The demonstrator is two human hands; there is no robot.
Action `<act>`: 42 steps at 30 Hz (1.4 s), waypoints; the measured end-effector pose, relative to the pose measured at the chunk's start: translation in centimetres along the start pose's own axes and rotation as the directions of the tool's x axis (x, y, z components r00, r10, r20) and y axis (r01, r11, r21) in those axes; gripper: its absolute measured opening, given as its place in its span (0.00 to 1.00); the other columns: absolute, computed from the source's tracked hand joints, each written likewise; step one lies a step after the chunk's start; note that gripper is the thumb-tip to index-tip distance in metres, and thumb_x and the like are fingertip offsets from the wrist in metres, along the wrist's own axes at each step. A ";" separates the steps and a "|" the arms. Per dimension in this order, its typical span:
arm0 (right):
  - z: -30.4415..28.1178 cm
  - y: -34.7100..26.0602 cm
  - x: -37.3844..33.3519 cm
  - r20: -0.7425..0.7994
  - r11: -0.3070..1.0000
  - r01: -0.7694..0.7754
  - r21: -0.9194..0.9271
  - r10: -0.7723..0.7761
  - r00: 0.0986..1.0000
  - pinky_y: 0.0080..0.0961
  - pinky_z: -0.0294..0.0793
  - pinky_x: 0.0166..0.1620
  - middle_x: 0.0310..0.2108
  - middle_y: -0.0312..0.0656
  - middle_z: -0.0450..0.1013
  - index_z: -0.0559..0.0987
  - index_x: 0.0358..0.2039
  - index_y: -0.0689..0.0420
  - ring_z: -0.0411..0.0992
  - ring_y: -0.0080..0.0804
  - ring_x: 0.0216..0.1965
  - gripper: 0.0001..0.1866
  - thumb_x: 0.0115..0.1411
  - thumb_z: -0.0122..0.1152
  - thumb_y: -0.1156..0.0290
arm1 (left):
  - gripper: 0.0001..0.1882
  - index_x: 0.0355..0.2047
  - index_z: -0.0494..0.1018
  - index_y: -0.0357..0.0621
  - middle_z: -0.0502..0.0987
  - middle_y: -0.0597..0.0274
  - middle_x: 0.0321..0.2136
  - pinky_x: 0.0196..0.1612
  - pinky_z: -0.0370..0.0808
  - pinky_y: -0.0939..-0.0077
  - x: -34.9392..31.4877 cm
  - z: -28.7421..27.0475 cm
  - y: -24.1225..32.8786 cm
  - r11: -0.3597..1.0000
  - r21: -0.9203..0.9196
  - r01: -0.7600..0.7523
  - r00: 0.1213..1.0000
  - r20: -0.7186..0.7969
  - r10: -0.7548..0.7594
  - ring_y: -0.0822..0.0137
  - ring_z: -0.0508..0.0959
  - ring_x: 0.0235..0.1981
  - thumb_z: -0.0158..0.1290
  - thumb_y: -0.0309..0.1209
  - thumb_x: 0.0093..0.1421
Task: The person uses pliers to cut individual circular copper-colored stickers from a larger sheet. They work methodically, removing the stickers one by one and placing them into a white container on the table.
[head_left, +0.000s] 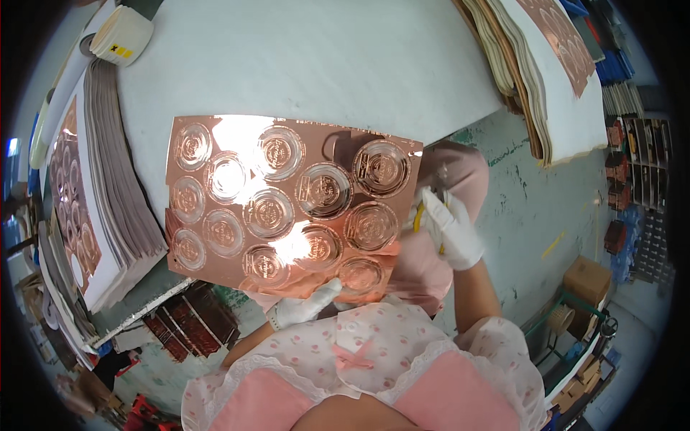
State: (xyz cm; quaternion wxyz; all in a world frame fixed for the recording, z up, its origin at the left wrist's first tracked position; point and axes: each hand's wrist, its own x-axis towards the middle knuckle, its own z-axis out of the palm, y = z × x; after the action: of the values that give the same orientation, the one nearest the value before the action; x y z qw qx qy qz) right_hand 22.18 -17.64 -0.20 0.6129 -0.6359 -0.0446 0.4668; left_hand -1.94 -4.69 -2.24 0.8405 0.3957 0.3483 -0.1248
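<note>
A shiny copper-coloured sheet (237,190) with several round embossed shapes lies partly over the pale tabletop and reaches past its near edge toward my lap. My left hand (305,307), in a white glove, grips the sheet's near edge, with the thumb on top and the other fingers hidden beneath. Just off the sheet's right edge is my right hand (454,228), also white-gloved. Its fingers are closed around a hand tool with yellow handles (417,218), perhaps pliers or snips; the glove covers much of it. The tool's jaws do not show clearly.
To the left stands a thick paper stack (118,165) with another copper sheet (72,194) beside it. A white tub (122,36) sits at the back left. More stacked paper (514,72) and a copper sheet (560,39) are at the far right. A cardboard box (587,279) stands beyond the floor.
</note>
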 end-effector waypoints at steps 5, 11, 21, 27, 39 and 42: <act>-1.2 -2.1 0.6 0.221 0.956 -0.078 -0.283 0.144 0.965 0.16 0.66 0.31 0.22 0.36 0.69 0.70 0.28 0.62 0.67 0.20 0.25 0.23 0.56 0.53 0.50 | 0.16 0.48 0.66 0.36 0.70 0.63 0.44 0.47 0.67 0.82 -0.9 -0.7 0.7 0.968 0.170 -0.185 0.981 0.086 0.173 0.75 0.68 0.46 0.47 0.27 0.59; -1.4 -3.2 0.7 0.266 0.927 -0.075 -0.367 0.181 0.947 0.15 0.65 0.30 0.22 0.35 0.69 0.70 0.27 0.61 0.67 0.19 0.25 0.23 0.55 0.53 0.49 | 0.16 0.47 0.66 0.36 0.71 0.63 0.43 0.45 0.68 0.81 -1.5 -0.5 0.4 0.998 -0.050 -0.038 0.999 0.022 0.039 0.74 0.70 0.43 0.48 0.25 0.58; -3.2 -1.8 0.6 0.447 0.980 0.028 -0.195 0.063 0.892 0.16 0.64 0.35 0.27 0.34 0.70 0.71 0.32 0.58 0.66 0.19 0.30 0.22 0.59 0.44 0.48 | 0.15 0.46 0.67 0.36 0.71 0.61 0.42 0.44 0.69 0.78 -1.5 -0.3 0.4 0.994 -0.110 0.001 1.000 -0.015 -0.003 0.73 0.71 0.41 0.48 0.22 0.56; -3.2 -1.3 0.4 0.471 0.997 0.041 -0.062 -0.007 0.882 0.16 0.65 0.35 0.27 0.35 0.70 0.71 0.33 0.58 0.65 0.20 0.29 0.22 0.60 0.43 0.49 | 0.14 0.44 0.69 0.36 0.73 0.61 0.39 0.42 0.70 0.78 -1.4 -0.2 0.4 0.982 -0.144 0.119 0.988 -0.078 -0.131 0.72 0.72 0.39 0.49 0.22 0.55; -2.2 -3.5 1.4 0.345 0.911 -0.065 -0.407 0.219 0.912 0.14 0.63 0.27 0.19 0.34 0.68 0.71 0.26 0.59 0.64 0.19 0.22 0.23 0.56 0.51 0.48 | 0.16 0.46 0.67 0.36 0.71 0.59 0.43 0.47 0.68 0.77 -1.1 -1.7 -2.1 0.934 -0.283 0.216 0.970 -0.045 -0.238 0.71 0.71 0.44 0.48 0.23 0.56; -1.5 -3.9 1.1 0.243 0.861 -0.063 -0.505 0.212 0.947 0.16 0.62 0.24 0.17 0.32 0.66 0.72 0.25 0.60 0.62 0.18 0.19 0.23 0.54 0.55 0.48 | 0.17 0.48 0.67 0.36 0.70 0.59 0.46 0.49 0.67 0.76 -1.3 -1.0 -0.7 0.954 -0.234 0.188 0.979 -0.034 -0.201 0.71 0.70 0.46 0.48 0.23 0.57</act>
State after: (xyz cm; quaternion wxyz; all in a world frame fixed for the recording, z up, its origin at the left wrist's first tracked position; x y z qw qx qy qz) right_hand 25.84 -17.08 2.13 0.3827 -0.6966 -0.2051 0.5711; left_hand -3.71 -4.48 -2.26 0.8539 0.2634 0.4216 -0.1544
